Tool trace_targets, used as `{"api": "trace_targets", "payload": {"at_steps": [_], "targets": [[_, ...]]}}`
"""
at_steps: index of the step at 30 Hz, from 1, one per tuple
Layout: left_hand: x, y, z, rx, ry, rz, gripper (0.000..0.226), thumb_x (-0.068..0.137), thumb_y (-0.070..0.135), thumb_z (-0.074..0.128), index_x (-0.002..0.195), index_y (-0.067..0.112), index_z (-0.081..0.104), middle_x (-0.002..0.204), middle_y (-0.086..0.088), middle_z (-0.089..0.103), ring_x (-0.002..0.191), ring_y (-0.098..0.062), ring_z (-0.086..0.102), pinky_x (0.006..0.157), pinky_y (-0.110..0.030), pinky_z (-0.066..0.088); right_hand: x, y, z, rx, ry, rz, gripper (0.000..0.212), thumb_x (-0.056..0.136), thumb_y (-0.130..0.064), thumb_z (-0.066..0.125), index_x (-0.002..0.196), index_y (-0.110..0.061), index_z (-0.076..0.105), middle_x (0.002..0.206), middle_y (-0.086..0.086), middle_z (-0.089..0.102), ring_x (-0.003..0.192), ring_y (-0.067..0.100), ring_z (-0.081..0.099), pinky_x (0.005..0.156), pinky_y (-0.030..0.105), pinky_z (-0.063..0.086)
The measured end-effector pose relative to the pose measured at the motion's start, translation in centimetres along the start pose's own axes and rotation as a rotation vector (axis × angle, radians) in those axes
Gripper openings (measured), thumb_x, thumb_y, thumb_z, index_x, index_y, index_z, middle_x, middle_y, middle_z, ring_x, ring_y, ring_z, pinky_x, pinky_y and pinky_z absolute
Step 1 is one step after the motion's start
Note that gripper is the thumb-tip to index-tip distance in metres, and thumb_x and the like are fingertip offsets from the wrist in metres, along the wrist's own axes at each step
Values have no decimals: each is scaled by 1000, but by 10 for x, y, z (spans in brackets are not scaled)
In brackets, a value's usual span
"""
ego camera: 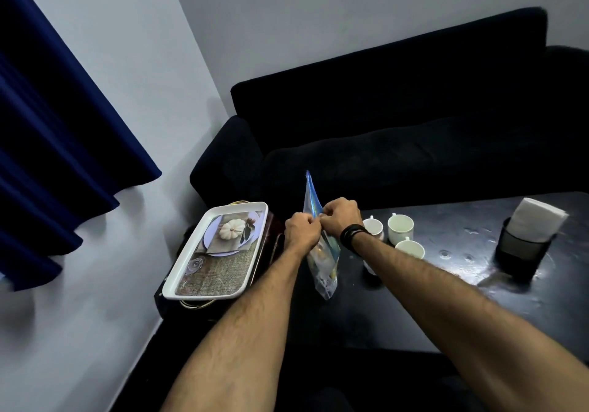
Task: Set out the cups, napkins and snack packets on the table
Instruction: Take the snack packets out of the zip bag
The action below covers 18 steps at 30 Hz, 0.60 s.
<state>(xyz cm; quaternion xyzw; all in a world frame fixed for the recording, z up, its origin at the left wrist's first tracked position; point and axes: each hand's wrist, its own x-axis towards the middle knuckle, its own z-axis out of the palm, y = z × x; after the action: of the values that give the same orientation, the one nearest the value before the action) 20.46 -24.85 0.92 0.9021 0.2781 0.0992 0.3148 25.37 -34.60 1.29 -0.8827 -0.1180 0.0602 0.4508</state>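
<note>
A tall blue and clear snack packet (322, 261) stands upright near the left end of the dark table (462, 284). My left hand (301, 231) and my right hand (340, 215) both pinch its edge at mid height, knuckles close together. Three white cups (401, 227) stand in a group just right of the packet; the nearest one is partly hidden behind my right wrist. White napkins (538, 219) stick up from a black round holder (519, 252) at the table's right side.
A white printed tray (220, 249) rests on a small dark stand left of the table, next to the wall. A dark sofa (398, 118) runs behind the table. Blue curtains (57, 143) hang at the far left.
</note>
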Motion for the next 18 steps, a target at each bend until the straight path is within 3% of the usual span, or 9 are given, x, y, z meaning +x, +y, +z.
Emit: {"api": "trace_targets", "payload": {"at_steps": [3, 7, 9, 11, 15, 18], "targets": [[-4, -2, 2, 12, 50, -8, 30, 87, 25, 54, 59, 13, 58, 72, -8, 65, 66, -23, 60, 51, -26, 39, -4, -4, 4, -25, 20, 26, 12, 67, -20, 63, 57, -14, 59, 63, 2, 59, 69, 25, 63, 60, 26, 45], [-8, -11, -2, 16, 124, -35, 36, 88, 32, 55, 57, 13, 52, 64, -3, 55, 57, -18, 51, 43, -23, 27, -9, -3, 6, -149, 74, 7, 17, 71, -24, 62, 78, -10, 68, 87, 13, 67, 89, 37, 67, 70, 35, 51], [-7, -23, -12, 37, 190, -75, 34, 87, 29, 54, 60, 9, 55, 64, -6, 52, 54, -20, 48, 44, -24, 27, -7, 9, -3, -260, 122, 49, 24, 74, -20, 63, 94, -9, 71, 104, 19, 68, 100, 40, 66, 79, 39, 54], [-3, -40, -26, 59, 204, -96, 34, 87, 27, 54, 61, 6, 57, 61, -6, 50, 58, -25, 49, 49, -27, 32, -1, 25, -14, -242, 126, 124, 28, 74, -17, 61, 98, -8, 72, 109, 21, 68, 103, 40, 65, 81, 39, 53], [0, -58, -38, 134, 29, 27, 45, 84, 32, 58, 48, 11, 42, 49, 2, 39, 52, -18, 43, 49, -26, 30, 7, 32, -22, -130, 39, 128, 30, 72, -24, 64, 99, -15, 72, 109, 13, 70, 103, 35, 65, 82, 34, 51], [-6, -47, -26, 186, -89, 97, 44, 81, 40, 57, 47, 14, 46, 51, 4, 43, 58, -20, 51, 53, -28, 36, 9, 19, -16, -109, -52, 26, 38, 76, -37, 73, 110, -20, 68, 110, 4, 70, 104, 28, 65, 84, 33, 53]]}}
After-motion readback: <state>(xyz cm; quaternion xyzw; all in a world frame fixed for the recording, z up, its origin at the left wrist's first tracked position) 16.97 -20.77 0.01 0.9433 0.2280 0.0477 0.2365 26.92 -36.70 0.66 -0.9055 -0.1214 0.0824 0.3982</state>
